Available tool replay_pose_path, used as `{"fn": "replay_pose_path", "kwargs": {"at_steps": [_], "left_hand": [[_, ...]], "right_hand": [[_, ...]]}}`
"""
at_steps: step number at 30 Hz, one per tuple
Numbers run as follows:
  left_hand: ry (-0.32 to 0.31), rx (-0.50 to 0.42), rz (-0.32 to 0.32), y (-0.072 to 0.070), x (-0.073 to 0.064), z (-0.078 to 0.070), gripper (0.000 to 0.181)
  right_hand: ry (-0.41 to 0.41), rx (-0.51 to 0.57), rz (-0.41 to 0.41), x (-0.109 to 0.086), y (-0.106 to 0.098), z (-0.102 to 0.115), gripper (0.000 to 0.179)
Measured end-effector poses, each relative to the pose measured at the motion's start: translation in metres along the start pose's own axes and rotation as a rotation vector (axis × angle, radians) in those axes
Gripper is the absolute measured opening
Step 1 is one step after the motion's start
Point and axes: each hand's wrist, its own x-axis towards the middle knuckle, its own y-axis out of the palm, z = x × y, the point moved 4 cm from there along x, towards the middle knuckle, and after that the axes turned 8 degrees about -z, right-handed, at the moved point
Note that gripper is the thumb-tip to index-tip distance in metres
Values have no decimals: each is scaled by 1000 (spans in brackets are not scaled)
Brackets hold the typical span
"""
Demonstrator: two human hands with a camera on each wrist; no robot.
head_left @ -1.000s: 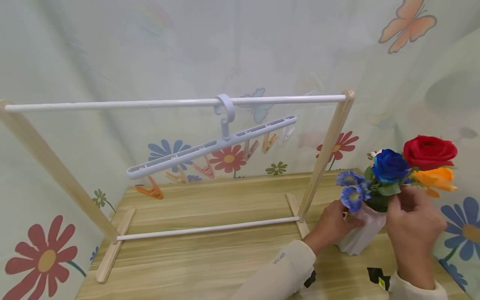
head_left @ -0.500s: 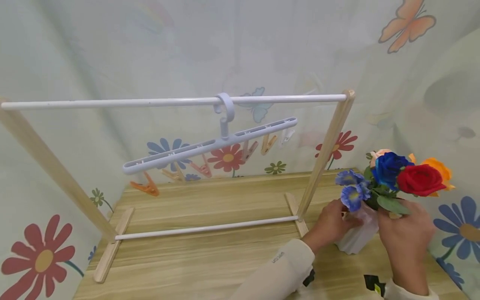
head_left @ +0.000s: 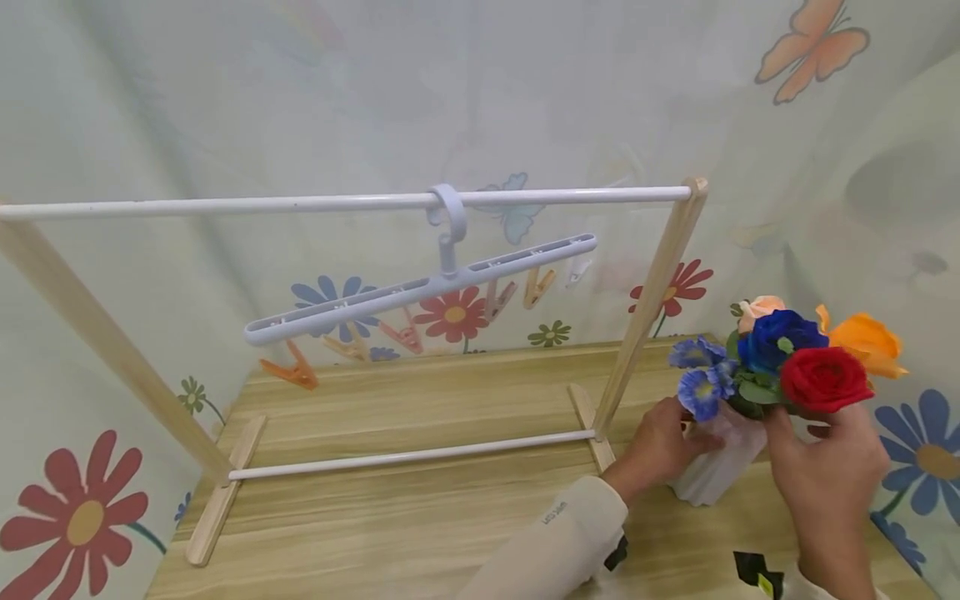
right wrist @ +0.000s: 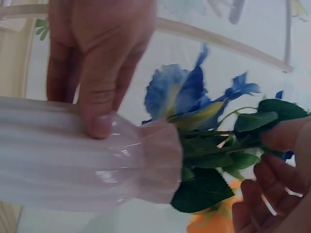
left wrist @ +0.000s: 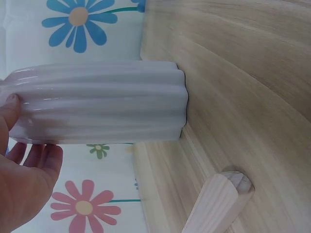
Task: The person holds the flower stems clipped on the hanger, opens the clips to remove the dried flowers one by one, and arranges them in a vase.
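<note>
A white fluted vase (head_left: 716, 467) stands on the table at the right in the head view, holding artificial flowers. My left hand (head_left: 663, 446) grips its neck from the left; in the left wrist view thumb and fingers lie on either side of the vase (left wrist: 107, 104). My right hand (head_left: 832, 467) is at the stems just above the rim, under the red rose (head_left: 827, 380). In the right wrist view its thumb and forefinger close on a stem among green leaves (right wrist: 204, 189). Beside the rose are a blue rose (head_left: 780, 340), an orange flower (head_left: 868, 343) and blue irises (head_left: 701, 375).
A wooden rack with a white top rod (head_left: 330, 202) stands left of the vase. On the rod hangs a pale blue hanger (head_left: 420, 289), tilted, with several clips such as an orange clip (head_left: 296, 367). Black tape pieces (head_left: 750, 568) lie on the wooden table (head_left: 390, 533).
The red rose has come down and leftward, from above the blue rose to below and beside it. My right hand has shifted slightly at the stems. The left hand stays on the vase.
</note>
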Motion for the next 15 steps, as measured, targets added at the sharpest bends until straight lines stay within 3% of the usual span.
{"fn": "replay_pose_path", "kwargs": {"at_steps": [8, 12, 15], "left_hand": [[27, -6, 8, -2, 1, -1, 32], [39, -11, 8, -1, 0, -2, 32], [35, -19, 5, -1, 0, -2, 34]], "right_hand": [[-6, 72, -61, 0, -4, 9, 27], [49, -13, -24, -1, 1, 2, 24], [34, -92, 45, -2, 8, -6, 21]]}}
